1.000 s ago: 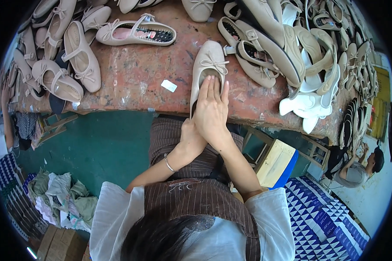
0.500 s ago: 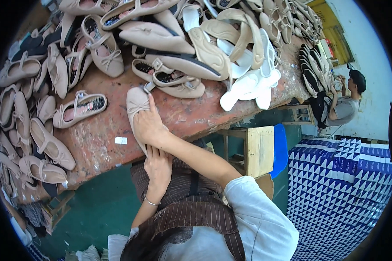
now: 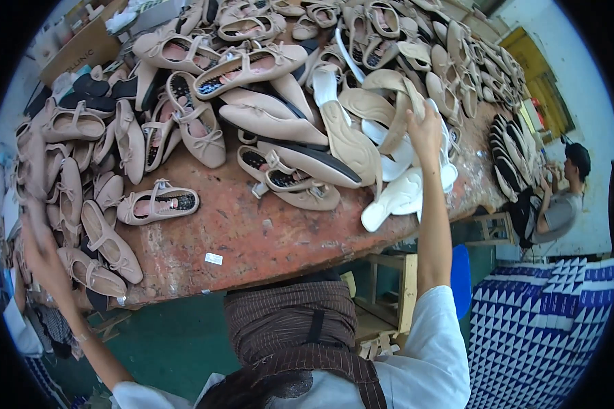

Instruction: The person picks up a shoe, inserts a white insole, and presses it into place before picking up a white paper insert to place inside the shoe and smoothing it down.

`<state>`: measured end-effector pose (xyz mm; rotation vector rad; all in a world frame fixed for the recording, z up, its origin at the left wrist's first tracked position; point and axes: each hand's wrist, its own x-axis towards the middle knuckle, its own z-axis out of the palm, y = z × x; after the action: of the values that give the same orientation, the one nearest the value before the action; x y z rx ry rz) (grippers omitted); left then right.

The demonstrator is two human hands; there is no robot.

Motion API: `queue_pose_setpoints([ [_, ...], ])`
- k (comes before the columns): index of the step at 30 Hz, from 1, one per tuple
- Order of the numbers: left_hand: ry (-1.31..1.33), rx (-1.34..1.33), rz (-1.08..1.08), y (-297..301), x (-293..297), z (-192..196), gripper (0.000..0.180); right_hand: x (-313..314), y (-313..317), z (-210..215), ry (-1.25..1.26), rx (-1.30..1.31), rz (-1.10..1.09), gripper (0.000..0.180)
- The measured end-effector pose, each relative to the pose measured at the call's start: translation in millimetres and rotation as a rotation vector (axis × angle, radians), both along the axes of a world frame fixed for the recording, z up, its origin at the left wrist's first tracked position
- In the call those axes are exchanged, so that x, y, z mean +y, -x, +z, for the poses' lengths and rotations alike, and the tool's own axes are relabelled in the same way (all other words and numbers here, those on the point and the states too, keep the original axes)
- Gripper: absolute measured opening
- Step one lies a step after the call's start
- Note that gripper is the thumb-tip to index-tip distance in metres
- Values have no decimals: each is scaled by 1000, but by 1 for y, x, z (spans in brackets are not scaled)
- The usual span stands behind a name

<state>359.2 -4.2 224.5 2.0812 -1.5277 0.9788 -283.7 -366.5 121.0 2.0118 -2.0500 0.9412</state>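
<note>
1. Left hand (image 3: 37,249): I see it stretched out over the beige flats (image 3: 95,238) at the table's left edge; blurred, so I cannot tell how the fingers stand.
2. Strapped beige flat (image 3: 158,203): one, lying alone on the worn brown table (image 3: 266,232), dark patterned insole up.
3. Right hand (image 3: 424,129): raised over the heap, fingers closed on a beige shoe sole (image 3: 396,102).
4. White soles (image 3: 396,194): a few, beneath that hand; I cannot count them.

1. We see the table (image 3: 266,235) across mid-frame, shoes heaped along its upper part.
2. Our right hand (image 3: 424,129) sits upper right, among insoles (image 3: 396,198).
3. Our left hand (image 3: 37,249) is at the left edge, beside flats (image 3: 109,242).
</note>
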Motion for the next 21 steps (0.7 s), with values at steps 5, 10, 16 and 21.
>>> queue_pose_setpoints([
  [5,84,440,-92,84,-88,-9,40,-28,6,-1,-288,9,-101,66],
  [10,-716,690,-923,340,-193,-73,55,-38,46,4,-157,-785,89,44],
  [16,-652,347,-667,340,-220,-107,54,25,49,45,-444,-1657,563,67],
  [21,-600,286,-734,303,-237,-130,45,81,7,25,-463,-1879,652,54],
])
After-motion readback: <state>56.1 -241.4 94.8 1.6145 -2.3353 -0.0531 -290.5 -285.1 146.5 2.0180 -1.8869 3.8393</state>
